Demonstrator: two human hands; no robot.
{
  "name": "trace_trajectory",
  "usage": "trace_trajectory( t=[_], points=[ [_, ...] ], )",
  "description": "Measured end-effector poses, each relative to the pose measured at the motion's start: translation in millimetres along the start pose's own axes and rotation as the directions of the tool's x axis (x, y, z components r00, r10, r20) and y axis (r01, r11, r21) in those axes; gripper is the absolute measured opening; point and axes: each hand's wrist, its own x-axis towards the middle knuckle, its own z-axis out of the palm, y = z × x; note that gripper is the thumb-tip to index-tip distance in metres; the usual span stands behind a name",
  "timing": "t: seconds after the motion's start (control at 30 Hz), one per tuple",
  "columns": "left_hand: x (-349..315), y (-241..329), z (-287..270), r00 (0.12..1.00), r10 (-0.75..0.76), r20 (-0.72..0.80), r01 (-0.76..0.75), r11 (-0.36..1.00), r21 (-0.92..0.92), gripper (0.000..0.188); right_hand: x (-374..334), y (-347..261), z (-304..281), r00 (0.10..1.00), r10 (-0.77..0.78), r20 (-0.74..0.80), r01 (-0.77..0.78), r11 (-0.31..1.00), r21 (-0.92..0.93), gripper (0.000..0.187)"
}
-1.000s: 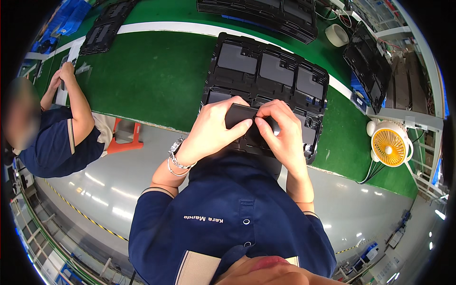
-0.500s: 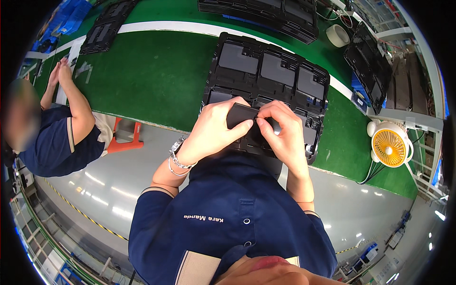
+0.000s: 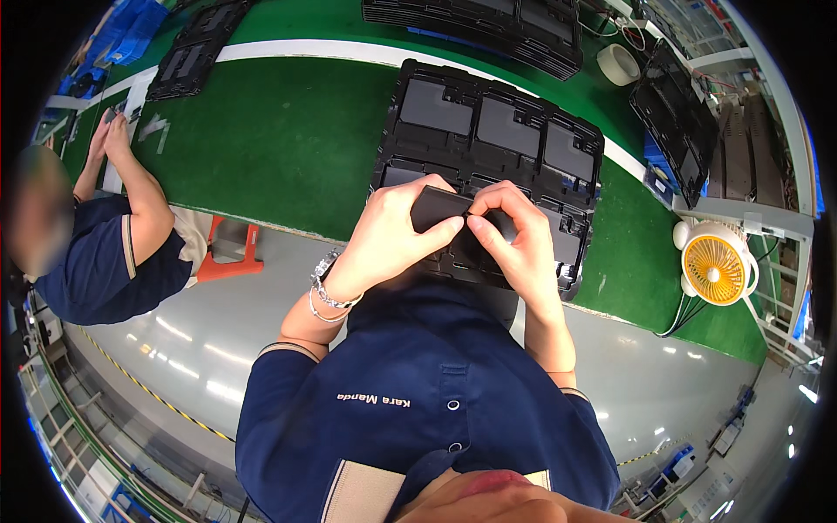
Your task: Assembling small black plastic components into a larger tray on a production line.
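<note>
One black slab in left hand; right hand touching; one fan.

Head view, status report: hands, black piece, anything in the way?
Left hand: grip on flat black piece. Right hand: at its right edge. Black tray beneath; no obstruction seen.

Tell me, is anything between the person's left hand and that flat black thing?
Nothing visible: the left hand holds the flat black piece directly. The right hand is at its right corner, outside that grip.
</note>
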Motion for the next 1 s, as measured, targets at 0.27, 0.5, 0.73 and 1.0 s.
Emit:
trace_trajectory(
  t=[0.27, 0.5, 0.73, 1.0],
  points=[
    [-0.4, -4.6, 2.6, 1.0, 0.022, -0.02, -0.022, 1.0, -0.017, 0.023, -3.7, 9.2, 5.4, 1.0, 0.003, 0.006, -0.004, 0.979, 0.203, 0.013],
    [-3.3, -4.8, 3.5, 1.0, 0.011, 0.006, -0.011, 0.998, -0.069, 0.024, -6.5, 11.9, 6.8, 0.99, 0.131, 0.058, -0.142, 0.869, 0.474, 0.008],
    [-2.0, -8.2, 3.6, 0.998, 0.005, 0.059, 0.001, 0.996, -0.092, 0.025, -9.8, 20.2, 8.1, 0.967, 0.221, 0.124, -0.25, 0.755, 0.606, 0.009],
    [-3.2, -22.9, 9.0, 1.0, 0.005, 0.024, 0.003, 0.945, -0.326, 0.024, -10.7, 7.5, -13.7, 0.998, 0.062, -0.03, -0.053, 0.974, 0.221, 0.019]
  ],
)
